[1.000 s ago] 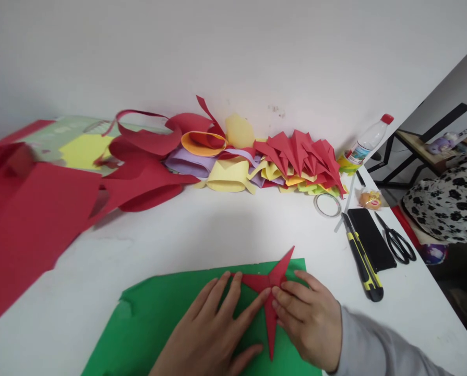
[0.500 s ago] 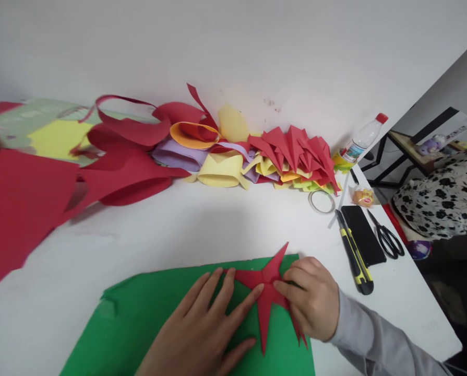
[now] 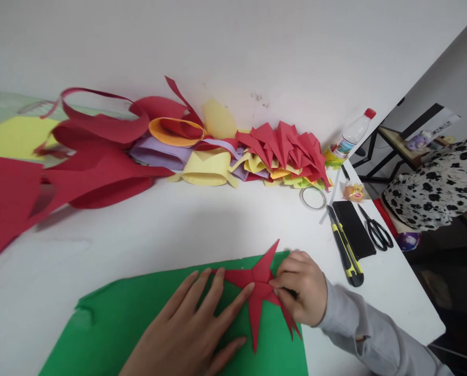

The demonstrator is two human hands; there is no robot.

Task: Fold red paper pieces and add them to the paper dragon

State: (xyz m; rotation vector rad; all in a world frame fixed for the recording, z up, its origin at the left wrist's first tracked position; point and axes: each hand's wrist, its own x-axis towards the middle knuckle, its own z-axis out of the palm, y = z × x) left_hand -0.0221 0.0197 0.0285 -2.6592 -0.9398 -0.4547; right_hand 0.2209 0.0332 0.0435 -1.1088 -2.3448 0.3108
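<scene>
A folded red paper star (image 3: 261,292) lies on a green paper sheet (image 3: 123,324) at the near edge of the white table (image 3: 186,224). My left hand (image 3: 186,334) lies flat on the green sheet with its fingers spread, and the fingertips press the star's left side. My right hand (image 3: 301,292) is curled at the star's right side, its fingers pinching one of the red points there.
Curled and folded red, yellow, purple and orange paper (image 3: 202,151) is piled along the wall. A large red sheet (image 3: 6,203) lies at left. At right are a tape roll (image 3: 312,198), a yellow-black utility knife (image 3: 345,248), a black case (image 3: 354,228), scissors (image 3: 375,230) and a bottle (image 3: 350,137).
My right hand has curled up and shifted to the star's right side, where a red point now sticks out lower right. The view has drifted so everything sits further left.
</scene>
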